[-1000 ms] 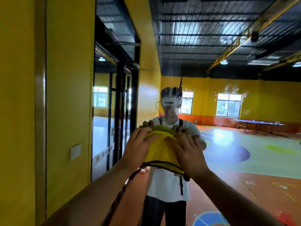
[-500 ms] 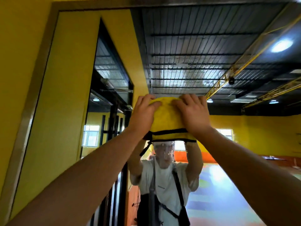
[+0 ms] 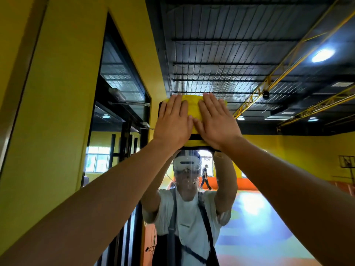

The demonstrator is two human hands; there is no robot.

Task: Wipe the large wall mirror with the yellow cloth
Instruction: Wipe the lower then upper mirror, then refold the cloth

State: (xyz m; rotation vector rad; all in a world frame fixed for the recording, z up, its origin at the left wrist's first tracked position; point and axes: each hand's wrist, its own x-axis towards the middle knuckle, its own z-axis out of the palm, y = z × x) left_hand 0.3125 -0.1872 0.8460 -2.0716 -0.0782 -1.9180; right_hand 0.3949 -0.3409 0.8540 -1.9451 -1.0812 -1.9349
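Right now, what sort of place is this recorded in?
Probably an indoor sports or activity hall: the wall mirror reflects a broad colour-painted floor and a high dark ceiling with yellow trusses.

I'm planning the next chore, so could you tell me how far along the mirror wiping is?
Done: nothing plainly finished. In hand: left hand and right hand press the yellow cloth flat high on the mirror. Remaining: drip streaks below the cloth.

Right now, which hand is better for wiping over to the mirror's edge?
Probably the left. The left hand lies flat on the cloth on the side nearer the mirror frame; the right hand presses the farther side.
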